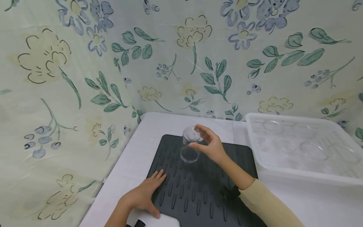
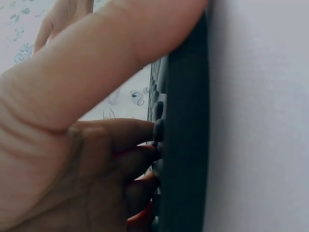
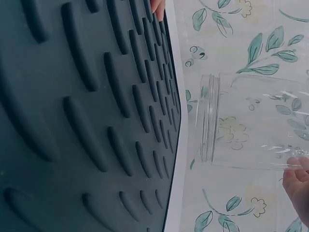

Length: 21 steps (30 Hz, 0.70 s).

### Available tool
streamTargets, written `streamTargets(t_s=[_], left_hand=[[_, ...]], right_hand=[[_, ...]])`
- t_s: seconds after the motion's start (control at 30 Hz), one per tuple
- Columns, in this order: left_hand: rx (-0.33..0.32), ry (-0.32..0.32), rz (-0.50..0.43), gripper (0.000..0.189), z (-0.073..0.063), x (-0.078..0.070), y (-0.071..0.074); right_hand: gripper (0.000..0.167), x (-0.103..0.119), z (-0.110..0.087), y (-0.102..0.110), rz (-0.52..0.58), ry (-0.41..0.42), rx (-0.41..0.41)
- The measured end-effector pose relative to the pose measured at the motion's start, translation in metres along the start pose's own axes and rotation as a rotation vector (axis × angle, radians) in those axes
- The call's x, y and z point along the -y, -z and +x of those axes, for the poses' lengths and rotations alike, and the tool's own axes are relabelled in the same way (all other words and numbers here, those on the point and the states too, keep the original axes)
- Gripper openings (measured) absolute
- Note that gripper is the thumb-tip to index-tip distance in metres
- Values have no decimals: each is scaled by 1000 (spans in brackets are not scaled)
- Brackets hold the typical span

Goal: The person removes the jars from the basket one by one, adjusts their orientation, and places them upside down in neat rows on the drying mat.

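A clear, threaded-mouth jar hangs upside down over the far part of a dark ribbed mat. My right hand holds the jar near its base, between thumb and fingers. In the right wrist view the jar shows its mouth toward the mat, with a gap between them; some fingertips touch its base end. My left hand rests on the mat's left edge, fingers straight and thumb spread toward the front. The left wrist view shows its fingers on the mat's ridges.
A white perforated basket stands on the right, with several clear round-rimmed containers inside. White cloth covers the table beneath the mat. Floral curtain fabric closes off the back and left side.
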State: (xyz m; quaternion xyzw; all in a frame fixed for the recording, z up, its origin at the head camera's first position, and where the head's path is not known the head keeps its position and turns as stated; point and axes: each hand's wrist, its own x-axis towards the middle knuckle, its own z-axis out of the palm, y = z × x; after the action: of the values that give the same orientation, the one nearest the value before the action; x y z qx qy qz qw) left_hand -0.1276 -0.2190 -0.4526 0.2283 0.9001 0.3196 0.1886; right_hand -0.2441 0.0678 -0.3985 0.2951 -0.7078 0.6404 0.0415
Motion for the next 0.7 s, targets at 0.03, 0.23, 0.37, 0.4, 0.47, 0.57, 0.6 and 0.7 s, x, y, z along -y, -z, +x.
streamTargets(t_s=[0.03,0.23,0.37,0.4,0.47,0.57,0.6,0.7], left_hand=[[-1,3,-1,129,0,0,0],[2,2,0,128,0,-1,0],[0,4,8,129,0,0,-1],[-1,5,10,129,0,0,-1],[-3,8,11,129,0,0,-1],[-2,12,9,129,0,-1,0],[-2,14,9,129,0,-1,0],[1,18,6,129,0,-1,0]], right_hand=[[74,-1,2,-1,-4,-9,7],[76,-9,14,-7,-39,-50,39],[75,-14,20,-13,-50,-53,47],[74,-16,21,-14,-50,-51,47],[73,-19,24,-17,-51,-52,45],[74,-24,28,-21,-60,-66,38],[74,-25,29,-22,-63,-71,35],[77,-29,32,-27,-70,-75,29]])
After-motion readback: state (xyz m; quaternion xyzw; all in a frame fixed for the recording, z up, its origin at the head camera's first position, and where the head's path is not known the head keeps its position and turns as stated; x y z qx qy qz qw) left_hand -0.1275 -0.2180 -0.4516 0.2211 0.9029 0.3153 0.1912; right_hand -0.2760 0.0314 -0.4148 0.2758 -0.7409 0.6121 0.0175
